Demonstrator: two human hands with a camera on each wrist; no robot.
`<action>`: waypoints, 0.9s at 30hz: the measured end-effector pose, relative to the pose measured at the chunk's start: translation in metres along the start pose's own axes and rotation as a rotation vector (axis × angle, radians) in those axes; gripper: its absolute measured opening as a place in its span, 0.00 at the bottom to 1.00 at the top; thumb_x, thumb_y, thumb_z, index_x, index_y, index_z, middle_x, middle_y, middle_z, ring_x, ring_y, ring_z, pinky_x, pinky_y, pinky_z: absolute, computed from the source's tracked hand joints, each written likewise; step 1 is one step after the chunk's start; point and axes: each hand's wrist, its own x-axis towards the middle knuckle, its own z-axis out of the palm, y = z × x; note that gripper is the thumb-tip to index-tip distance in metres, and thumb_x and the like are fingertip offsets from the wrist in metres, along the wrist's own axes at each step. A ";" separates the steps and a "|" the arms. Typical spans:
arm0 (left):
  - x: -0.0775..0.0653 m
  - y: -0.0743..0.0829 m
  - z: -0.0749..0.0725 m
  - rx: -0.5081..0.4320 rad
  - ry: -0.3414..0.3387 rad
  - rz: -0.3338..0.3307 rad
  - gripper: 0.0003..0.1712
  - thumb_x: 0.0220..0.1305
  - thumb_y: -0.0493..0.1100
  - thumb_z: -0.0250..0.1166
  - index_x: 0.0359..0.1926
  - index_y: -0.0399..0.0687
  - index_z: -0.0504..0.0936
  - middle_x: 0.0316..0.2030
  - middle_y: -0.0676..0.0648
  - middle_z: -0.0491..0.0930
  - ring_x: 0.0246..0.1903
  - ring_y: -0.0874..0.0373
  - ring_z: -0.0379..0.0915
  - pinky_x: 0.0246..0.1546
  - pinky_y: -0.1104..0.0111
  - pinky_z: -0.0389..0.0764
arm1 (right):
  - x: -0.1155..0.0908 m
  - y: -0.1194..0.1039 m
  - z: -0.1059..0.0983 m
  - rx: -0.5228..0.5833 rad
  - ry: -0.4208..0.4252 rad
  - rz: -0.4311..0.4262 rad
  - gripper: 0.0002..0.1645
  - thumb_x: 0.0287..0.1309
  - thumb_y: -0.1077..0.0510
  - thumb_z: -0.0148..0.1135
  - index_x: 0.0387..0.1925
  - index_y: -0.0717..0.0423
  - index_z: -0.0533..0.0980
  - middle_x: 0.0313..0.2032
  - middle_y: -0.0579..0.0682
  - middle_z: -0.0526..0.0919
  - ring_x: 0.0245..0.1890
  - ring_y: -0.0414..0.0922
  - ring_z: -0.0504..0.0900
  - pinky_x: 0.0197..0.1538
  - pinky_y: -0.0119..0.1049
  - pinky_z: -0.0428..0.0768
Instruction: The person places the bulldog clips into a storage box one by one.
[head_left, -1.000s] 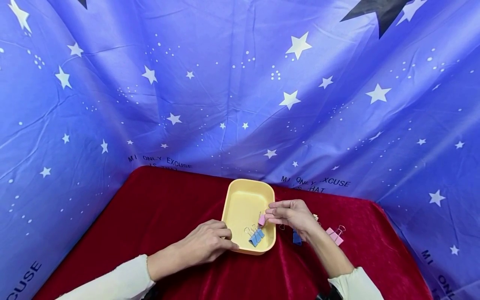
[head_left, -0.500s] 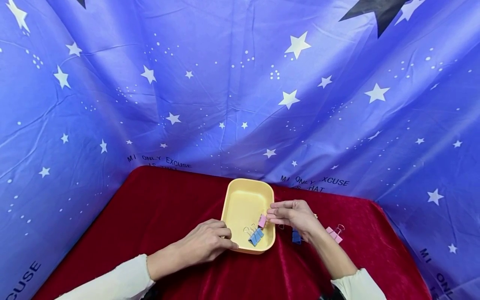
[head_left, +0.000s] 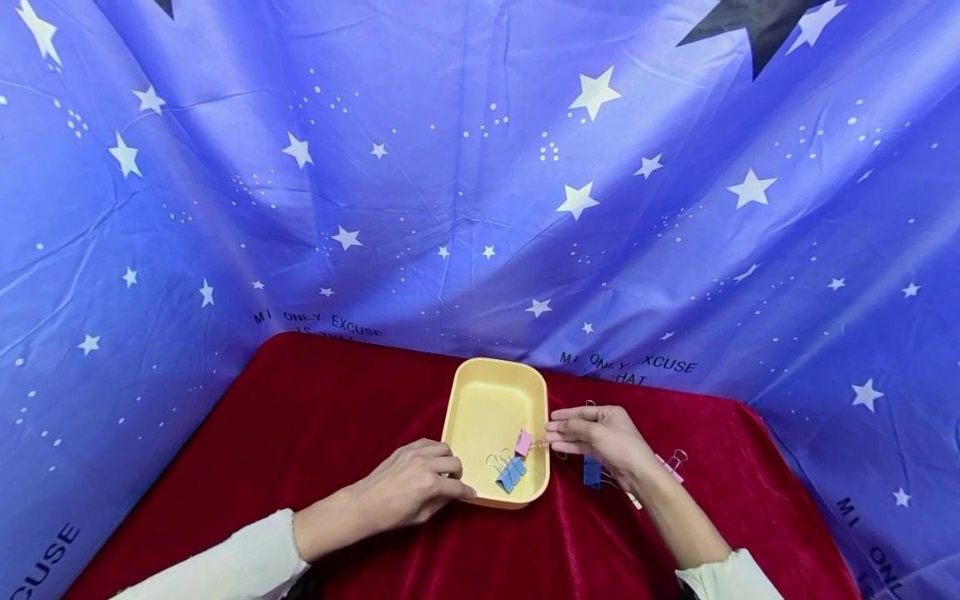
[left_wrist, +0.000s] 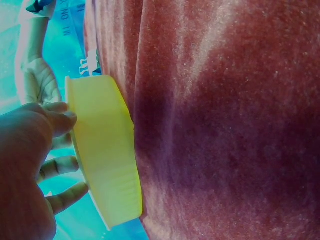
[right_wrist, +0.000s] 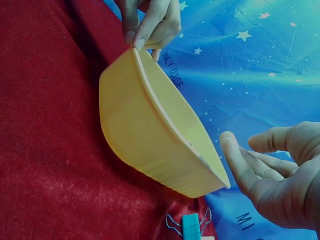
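Note:
A yellow rectangular tub [head_left: 483, 408] stands on the red cloth. My left hand [head_left: 416, 483] grips its near left rim; in the right wrist view the left thumb and fingers [right_wrist: 155, 22] pinch the edge. Inside the tub, at its near right, lie a pink binder clip [head_left: 523, 442] and a light blue binder clip [head_left: 511, 475] close together. Just outside the right rim hovers my right hand [head_left: 607, 442], its fingers extended toward the tub and nothing between them. The right wrist view shows the thumb and fingers of that hand [right_wrist: 280, 180] apart.
Right of the tub, partly behind the right hand and forearm, lie a dark blue binder clip [head_left: 592, 473], a cream clip [head_left: 634, 501] and a pink clip [head_left: 671, 468]. A blue star-printed curtain [head_left: 450, 167] rises behind the red-covered table [head_left: 322, 400].
My right hand has let go of the pink binder clip, which now lies in the tub, and has drawn back rightward past the rim. The left hand stays on the tub.

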 end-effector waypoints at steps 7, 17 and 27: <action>0.000 0.000 0.000 0.004 0.001 0.002 0.17 0.60 0.39 0.83 0.45 0.68 0.97 0.33 0.62 0.82 0.39 0.64 0.80 0.49 0.69 0.84 | -0.004 0.002 -0.005 -0.013 0.008 -0.006 0.30 0.77 0.70 0.62 0.70 0.88 0.69 0.49 0.65 0.94 0.45 0.43 0.97 0.54 0.40 0.93; 0.000 0.000 0.000 -0.011 -0.018 -0.018 0.15 0.64 0.40 0.79 0.46 0.68 0.96 0.33 0.62 0.81 0.39 0.64 0.80 0.49 0.69 0.84 | -0.011 0.005 -0.016 0.010 0.007 -0.006 0.28 0.78 0.69 0.62 0.69 0.87 0.71 0.49 0.58 0.95 0.46 0.43 0.97 0.55 0.38 0.93; -0.001 0.000 0.001 -0.007 -0.016 -0.016 0.15 0.63 0.40 0.80 0.46 0.68 0.96 0.32 0.62 0.81 0.39 0.64 0.79 0.46 0.70 0.82 | -0.019 0.011 -0.028 0.000 0.021 0.003 0.26 0.80 0.69 0.59 0.68 0.87 0.71 0.50 0.57 0.94 0.45 0.42 0.97 0.55 0.38 0.93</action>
